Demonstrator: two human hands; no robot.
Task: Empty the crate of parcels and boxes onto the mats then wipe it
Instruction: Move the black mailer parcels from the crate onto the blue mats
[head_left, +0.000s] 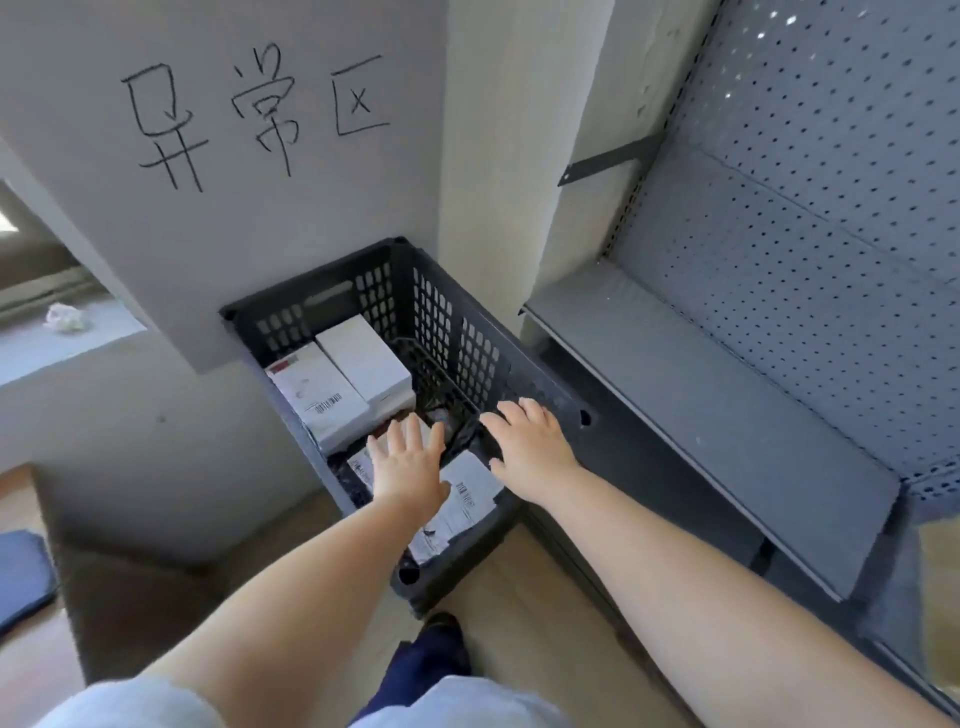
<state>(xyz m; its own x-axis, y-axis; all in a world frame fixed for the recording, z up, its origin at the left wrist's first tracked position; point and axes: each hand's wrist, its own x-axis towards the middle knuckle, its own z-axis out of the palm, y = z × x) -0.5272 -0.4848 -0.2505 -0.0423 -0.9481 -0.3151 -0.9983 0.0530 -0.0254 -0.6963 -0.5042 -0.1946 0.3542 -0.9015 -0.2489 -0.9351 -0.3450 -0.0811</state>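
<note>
Dark grey plastic crate (441, 332), lattice walls w/ slotted holes, sits on the wood floor (519, 587) against a pale wall (208, 208), just left of a grey metal shelf unit (727, 415).

Counts: 1 crate, 2 white boxes, at least 2 parcels w/ labels (exact no. can't tell, hands cover part), 2 hands.

In the crate: the 2 white boxes lie side by side at the far-left end, beyond the left hand (408, 457). One plain white box (363, 358), one barcode box (317, 395) w/ red mark at a corner, touching each other. Under and just near side of both hands, dark parcels w/ white printed labels; one labelled parcel (465, 499) lies between the two wrists, the other parcel (361, 467) shows just left of the left hand. Far-right part of the crate floor is bare mesh.

Left grip: fingers straight, spread, palm down over the parcels inside the crate, holding nothing; contact can't tell. Right hand (530, 441): fingers straight, spread, palm down at the crate's right rim, nothing held.

Other: black handwritten characters (254, 114) on the wall above the crate; perforated back panel (805, 234) on the shelf unit, right of the right hand; blue mat (23, 577) edge far left on the floor; crumpled white wad (65, 317) on a ledge far left.
</note>
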